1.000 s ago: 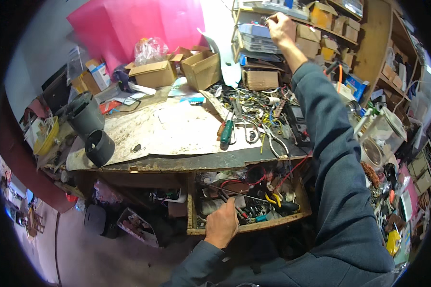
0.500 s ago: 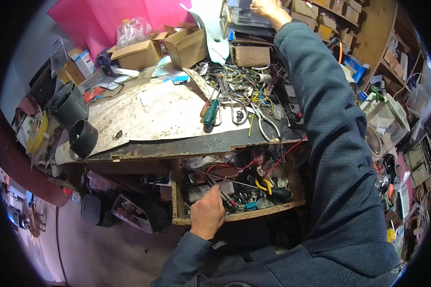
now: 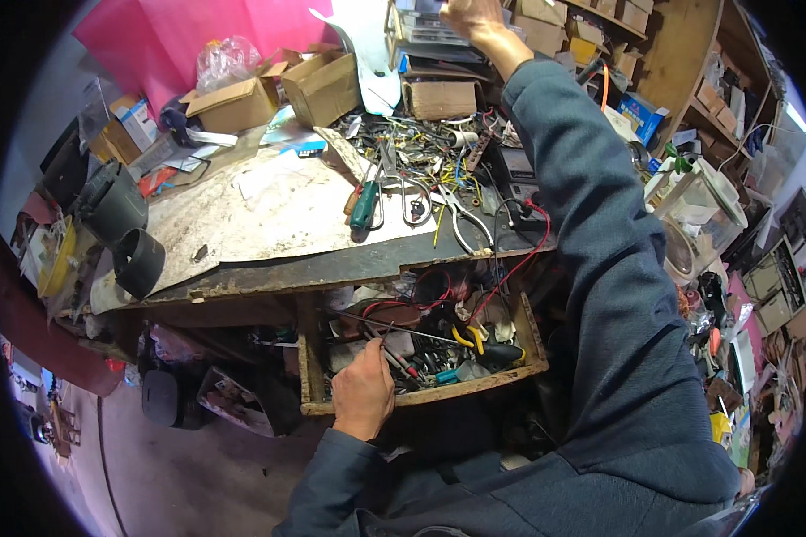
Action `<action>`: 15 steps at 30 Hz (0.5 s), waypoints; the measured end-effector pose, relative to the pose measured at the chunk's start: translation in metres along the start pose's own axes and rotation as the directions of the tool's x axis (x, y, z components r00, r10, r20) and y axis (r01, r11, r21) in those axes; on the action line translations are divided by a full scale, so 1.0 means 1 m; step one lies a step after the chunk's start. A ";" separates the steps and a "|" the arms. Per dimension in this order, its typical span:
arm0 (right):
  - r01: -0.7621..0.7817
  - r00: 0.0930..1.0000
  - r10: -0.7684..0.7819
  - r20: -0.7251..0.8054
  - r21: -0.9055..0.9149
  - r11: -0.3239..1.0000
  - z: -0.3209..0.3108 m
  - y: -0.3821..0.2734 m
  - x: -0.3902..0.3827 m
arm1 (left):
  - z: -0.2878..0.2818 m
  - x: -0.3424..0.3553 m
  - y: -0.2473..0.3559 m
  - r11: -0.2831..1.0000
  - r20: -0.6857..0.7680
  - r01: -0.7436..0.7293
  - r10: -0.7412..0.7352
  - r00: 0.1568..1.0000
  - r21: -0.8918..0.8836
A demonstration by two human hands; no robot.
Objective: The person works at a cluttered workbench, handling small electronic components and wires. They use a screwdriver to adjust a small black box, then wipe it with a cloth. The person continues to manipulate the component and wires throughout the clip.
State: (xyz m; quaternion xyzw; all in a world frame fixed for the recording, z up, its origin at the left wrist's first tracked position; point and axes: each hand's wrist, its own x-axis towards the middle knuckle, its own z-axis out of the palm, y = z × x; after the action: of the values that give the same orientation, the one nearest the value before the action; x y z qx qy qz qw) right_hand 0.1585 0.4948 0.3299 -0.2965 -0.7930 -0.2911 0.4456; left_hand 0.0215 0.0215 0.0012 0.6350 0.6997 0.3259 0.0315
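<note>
Snagging looks like your likeliest trouble: a red lead (image 3: 544, 238) loops off the worktop (image 3: 304, 270) into the open drawer (image 3: 439, 397), close beside the sleeve (image 3: 600, 233) of your raised arm. If that sleeve catches the lead, it could drag loose parts with it.

Your left hand (image 3: 364, 387) is at the drawer's front edge, its fingers curled together; you cannot tell from this view whether that grip is clamped on the wood or on something slim. The drawer juts out below the worktop's edge, so a hard pull there could bring it too far and tip its contents.

Inside, a long thin rod (image 3: 407, 331) lies across the jumble near your fingers, and a careless sweep might jab them. The yellow-handled pliers (image 3: 462, 338) lie farther right.

Your right hand (image 3: 476, 16) is up by the stacked clear boxes (image 3: 428, 32), cut by the upper border; its grip cannot be told. Knocking that stack, with your attention split, could topple it.
</note>
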 end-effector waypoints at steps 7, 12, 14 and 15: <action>-0.262 0.471 0.087 0.878 0.044 0.964 0.030 -0.043 -0.061 | -0.004 -0.004 -0.004 0.999 0.003 0.034 -0.034 0.999 0.012; -0.241 0.500 0.113 0.858 0.012 0.970 0.082 -0.021 -0.126 | -0.003 0.002 0.003 1.000 0.025 0.026 -0.026 0.999 -0.008; -0.317 0.587 0.154 0.795 0.050 0.947 0.087 -0.038 -0.144 | -0.006 0.001 0.001 0.999 0.023 0.040 -0.040 0.999 -0.004; -0.308 0.606 0.179 0.775 0.021 0.951 0.088 -0.041 -0.146 | -0.006 0.000 0.001 0.999 0.025 0.044 -0.044 0.999 -0.004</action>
State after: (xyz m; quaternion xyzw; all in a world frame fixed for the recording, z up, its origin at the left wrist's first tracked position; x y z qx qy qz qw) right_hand 0.1438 0.5012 0.1555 -0.4620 -0.8780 -0.0134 0.1249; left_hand 0.0192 0.0187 0.0063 0.6235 0.7121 0.3190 0.0488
